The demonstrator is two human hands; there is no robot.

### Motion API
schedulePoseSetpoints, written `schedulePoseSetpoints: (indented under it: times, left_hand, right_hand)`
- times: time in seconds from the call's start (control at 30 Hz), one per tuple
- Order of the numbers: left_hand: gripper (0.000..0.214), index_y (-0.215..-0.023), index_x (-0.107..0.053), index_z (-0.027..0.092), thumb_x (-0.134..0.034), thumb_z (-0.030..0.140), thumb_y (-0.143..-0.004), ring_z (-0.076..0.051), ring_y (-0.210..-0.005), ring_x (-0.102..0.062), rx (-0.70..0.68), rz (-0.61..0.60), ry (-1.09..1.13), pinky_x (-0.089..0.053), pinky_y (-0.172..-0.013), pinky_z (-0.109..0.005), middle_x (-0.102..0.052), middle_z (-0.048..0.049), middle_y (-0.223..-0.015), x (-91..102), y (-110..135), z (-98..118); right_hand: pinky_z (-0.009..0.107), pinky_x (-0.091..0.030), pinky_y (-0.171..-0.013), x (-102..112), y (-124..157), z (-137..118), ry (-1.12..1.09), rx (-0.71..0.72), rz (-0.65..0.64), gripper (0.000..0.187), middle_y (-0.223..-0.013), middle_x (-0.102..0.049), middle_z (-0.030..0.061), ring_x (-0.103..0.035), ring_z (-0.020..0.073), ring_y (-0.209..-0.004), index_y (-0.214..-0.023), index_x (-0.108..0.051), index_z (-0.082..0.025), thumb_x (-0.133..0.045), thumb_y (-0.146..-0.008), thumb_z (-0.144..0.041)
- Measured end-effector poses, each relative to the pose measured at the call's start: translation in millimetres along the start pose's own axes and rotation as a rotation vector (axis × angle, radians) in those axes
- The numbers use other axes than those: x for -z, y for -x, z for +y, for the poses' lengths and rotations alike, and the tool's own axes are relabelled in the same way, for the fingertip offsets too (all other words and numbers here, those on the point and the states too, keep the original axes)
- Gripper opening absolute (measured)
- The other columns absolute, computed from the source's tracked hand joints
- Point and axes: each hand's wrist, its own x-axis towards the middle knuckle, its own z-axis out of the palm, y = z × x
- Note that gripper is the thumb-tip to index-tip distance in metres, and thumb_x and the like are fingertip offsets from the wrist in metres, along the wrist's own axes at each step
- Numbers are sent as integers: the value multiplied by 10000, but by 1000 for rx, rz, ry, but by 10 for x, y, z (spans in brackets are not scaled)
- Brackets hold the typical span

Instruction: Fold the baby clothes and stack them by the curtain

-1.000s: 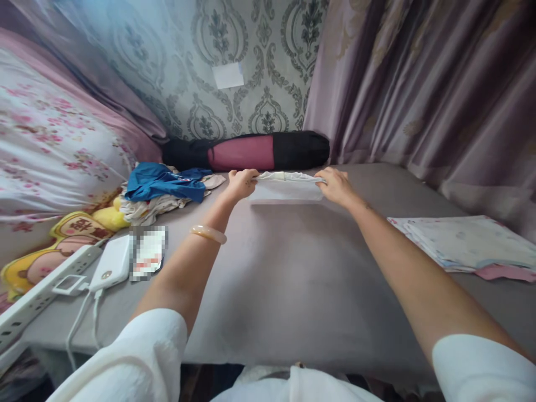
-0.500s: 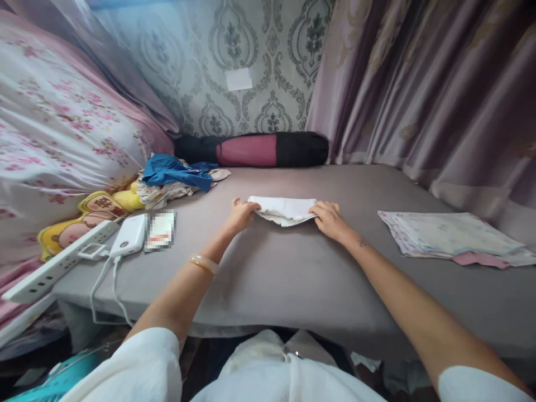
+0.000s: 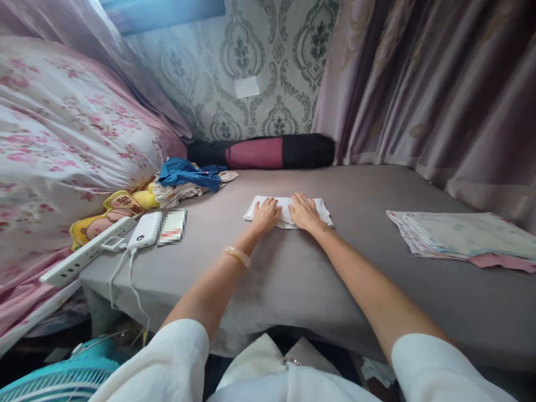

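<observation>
A small white folded cloth (image 3: 322, 212) lies flat on the grey-covered surface (image 3: 301, 273) in front of me. My left hand (image 3: 267, 215) rests on its left half, palm down with the fingers spread. On its right half, my right hand (image 3: 305, 211) lies flat in the same way, fingers stretched toward the back. A narrow strip of the cloth shows between the hands. Parts of it are hidden under the palms, and I cannot tell what kind of garment or cloth it is.
Right stands a flat stack of folded cloths (image 3: 460, 234). Left are a crumpled clothes pile (image 3: 188, 176), a white power bank (image 3: 145, 230) with cables, a power strip (image 3: 90, 250) and a yellow plush (image 3: 113, 209). A black and red roll (image 3: 259, 152) lies along the wall.
Both hands have let go of the cloth's side edges and moved inward onto its top. The cloth, held raised before, now lies flat. The view has shifted slightly.
</observation>
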Motion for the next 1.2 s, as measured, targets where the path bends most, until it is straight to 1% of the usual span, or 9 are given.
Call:
schedulePoseSetpoints:
  times: [0.07,0.13,0.2,0.33,0.63,0.9,1.07,1.2]
  left_hand:
    - [499,-1419,-405,187,-250,391,-991,-238,-1451,-271,17,-75,-30,-167,-1176,-515,-339,-107,-1558,-124,21,45]
    - [550,-1474,-334,183,-210,420,-993,-254,-1470,-220,28,-129,-52,-147,-1179,-534,-281,-111,-1582,-207,57,38]
    - [569,-1500,-293,191,-188,425,-992,-253,-1475,-205,26,-141,-64,-140,-1182,-534,-261,-107,-1589,-245,86,12]
    - [569,-1503,-293,202,-192,423,-989,-246,-1476,-203,23,-136,-58,-147,-1184,-524,-258,-96,-1592,-245,96,-16]
    - [571,-1502,-293,188,-206,420,-988,-254,-1473,-211,29,-124,-38,-142,-1183,-527,-255,-102,-1592,-251,91,-13]
    - [575,-1500,-299,166,-209,412,-988,-266,-1471,-213,20,-122,-28,-143,-1181,-536,-253,-105,-1592,-229,103,-6]
    - [558,-1496,-303,187,-207,408,-992,-253,-1466,-228,25,-111,-49,-156,-1179,-523,-265,-92,-1590,-225,115,12]
    - [537,-1480,-318,188,-210,394,-996,-267,-1455,-251,18,-113,-86,-187,-1166,-529,-292,-104,-1580,-219,120,23]
  right_hand:
    - [456,-168,-1162,-124,-2,-71,-4,-17,-61,532,-1578,-275,140,-207,249,-1456,-1465,-347,-78,-264,-987,-295]
    - [469,-150,-1172,-216,22,-85,-8,-15,-119,559,-1592,-235,137,-186,247,-1465,-1491,-303,-78,-241,-989,-317]
    - [476,-146,-1175,-264,44,-70,-11,-13,-143,566,-1592,-233,135,-188,244,-1465,-1497,-296,-86,-230,-988,-325]
    - [478,-146,-1177,-278,42,-46,-19,-21,-140,561,-1592,-237,130,-191,241,-1465,-1498,-303,-114,-232,-986,-330]
    - [489,-151,-1178,-294,7,-48,-3,-19,-158,567,-1594,-225,134,-184,241,-1468,-1503,-286,-101,-217,-986,-323]
    - [488,-137,-1185,-245,23,-71,-4,-35,-188,573,-1600,-207,125,-170,238,-1472,-1505,-271,-78,-212,-987,-314]
    - [483,-135,-1185,-260,17,-75,6,-40,-178,573,-1599,-213,126,-170,234,-1472,-1506,-270,-76,-217,-989,-317]
    - [487,-147,-1182,-273,28,-74,0,-32,-161,575,-1596,-222,124,-180,235,-1469,-1504,-281,-71,-229,-986,-315]
